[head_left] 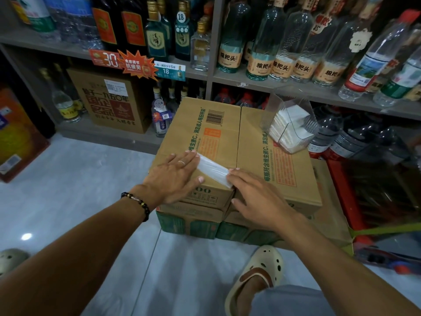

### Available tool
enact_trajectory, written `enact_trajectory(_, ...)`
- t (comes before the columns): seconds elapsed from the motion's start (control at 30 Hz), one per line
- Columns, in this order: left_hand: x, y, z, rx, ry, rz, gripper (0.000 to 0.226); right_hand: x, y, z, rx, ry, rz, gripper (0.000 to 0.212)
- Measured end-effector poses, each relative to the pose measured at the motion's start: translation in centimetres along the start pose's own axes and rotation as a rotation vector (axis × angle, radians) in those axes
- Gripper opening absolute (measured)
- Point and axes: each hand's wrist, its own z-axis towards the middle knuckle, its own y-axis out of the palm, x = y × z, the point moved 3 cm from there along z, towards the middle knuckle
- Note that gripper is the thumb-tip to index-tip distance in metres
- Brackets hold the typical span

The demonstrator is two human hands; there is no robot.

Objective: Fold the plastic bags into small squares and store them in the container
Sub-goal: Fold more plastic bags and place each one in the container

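Fingers of both the left hand and right hand lie straight, pressing a folded plastic bag strip flat on the cardboard box; the clear container stands at two o'clock.

Two hands, one bag, one container.

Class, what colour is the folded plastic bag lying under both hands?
Translucent white, the plastic bag shows best in the head view.
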Motion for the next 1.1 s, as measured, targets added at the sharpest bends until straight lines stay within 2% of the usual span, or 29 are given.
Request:
enact_trajectory(0.13,0.0,-0.8,-0.5,-0.015,0.036,-0.021,0.094,0.3,-0.5,0.7,0.082,-0.041,-0.098,0.032)
enact_trajectory(0.23,0.3,-1.6,-1.5,0.101,0.054,0.023,0.083,0.4,-0.7,1.0,0.112,-0.071,-0.1,0.027)
enact_trajectory(0.37,1.8,-0.8,-2.2,0.12,0.149,0.065,0.069,0.0,-0.9,0.9,0.167,-0.11,-0.082,0.017)
enact_trajectory(0.47,1.8,-0.8,-2.1,0.139,0.146,0.076,0.066,-0.5,-1.1,0.6,0.201,-0.147,-0.07,0.009)
enact_trajectory(0.7,1.4,-1.3,-2.0,0.09,0.158,0.074,0.074,-2.0,-3.2,1.0,0.184,-0.158,0.032,0.006)
enact_trajectory(0.83,0.5,-1.4,-2.1,0.074,0.196,0.067,0.075,-1.8,-4.2,2.9,0.159,-0.055,0.134,0.008)
enact_trajectory(0.97,-0.2,-1.2,-2.1,0.068,0.23,0.049,0.075,-1.5,-4.8,6.2,0.207,0.042,0.268,0.007)
enact_trajectory(1.1,-0.6,-1.5,-2.1,0.087,0.26,0.008,0.069,-1.4,-3.9,9.3,0.124,0.092,0.344,0.01)
